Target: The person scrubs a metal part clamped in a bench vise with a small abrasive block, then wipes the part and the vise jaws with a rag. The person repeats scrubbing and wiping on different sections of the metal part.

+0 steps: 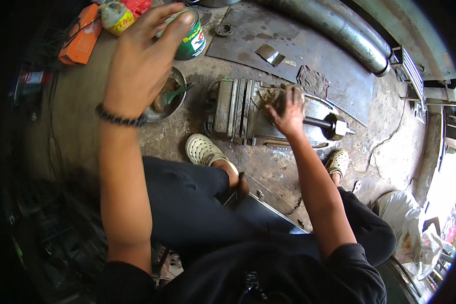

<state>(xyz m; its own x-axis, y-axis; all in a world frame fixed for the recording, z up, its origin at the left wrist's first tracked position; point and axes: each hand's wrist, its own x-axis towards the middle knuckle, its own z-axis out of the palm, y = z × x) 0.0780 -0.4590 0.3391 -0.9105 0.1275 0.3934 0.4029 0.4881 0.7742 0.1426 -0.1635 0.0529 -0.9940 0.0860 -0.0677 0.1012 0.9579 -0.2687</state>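
Observation:
My left hand is raised at the upper left, slightly blurred, its fingers stretched out and nothing visible in them. It passes in front of a green can and partly covers a round metal bowl with a green-handled tool, whose working end I cannot make out. On the floor lies a large bench vise with its jaws to the left. A threaded screw with a big nut shows at its right. My right hand presses a dirty rag onto the vise body.
A dark metal sheet beyond the vise bears a crumpled dark cloth and a small metal plate. Large steel pipes lie at the back. An orange box and a yellow-labelled bottle stand far left. White sacks lie right.

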